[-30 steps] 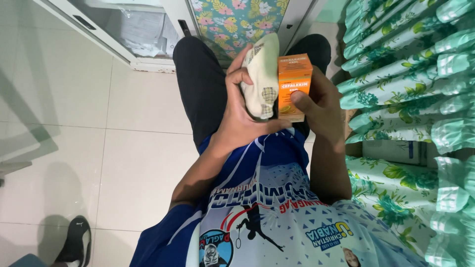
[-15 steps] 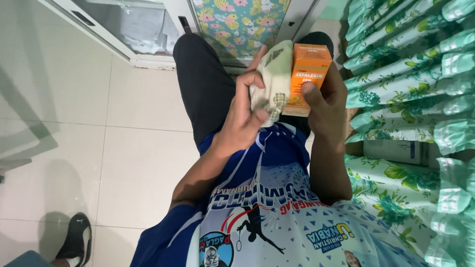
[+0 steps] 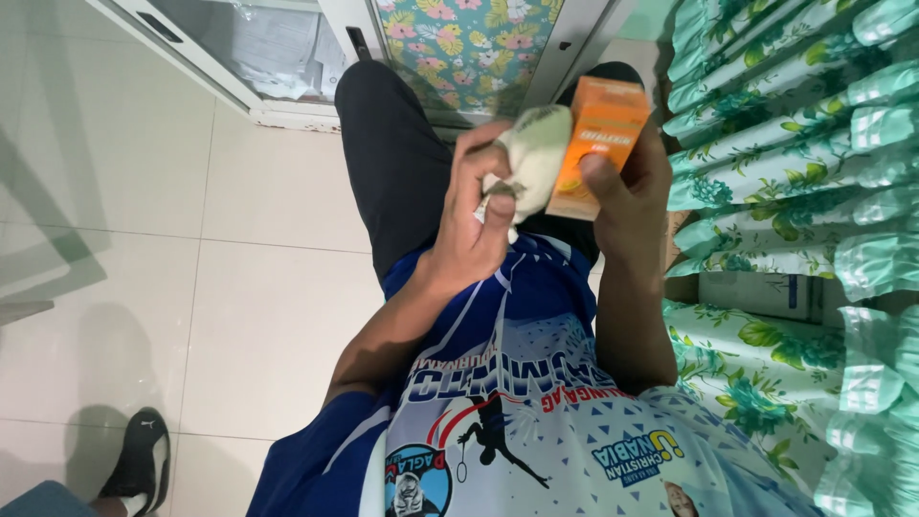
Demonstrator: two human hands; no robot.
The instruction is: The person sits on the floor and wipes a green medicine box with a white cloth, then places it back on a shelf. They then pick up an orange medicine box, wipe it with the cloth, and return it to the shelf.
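While the camera looks down a person's chest and blue printed shirt [image 3: 507,402], two bare hands meet above the lap. The right hand [image 3: 627,187] is closed around a small orange carton [image 3: 601,139], thumb across its front, tilting it slightly. The left hand [image 3: 474,225] is closed on a bunched pale cloth [image 3: 536,153], pressing it against the carton's left side, so cloth and carton touch. The wiping looks to be in hand; to do it well, the right hand's grip should stay firm near the carton's lower end, leaving the faces bare for the cloth, and the carton should be turned so each side gets a pass. Below lies a pale tiled floor [image 3: 191,239]. A green flowered fabric [image 3: 785,144] hangs on the right, and a black shoe [image 3: 142,460] shows at the lower left.
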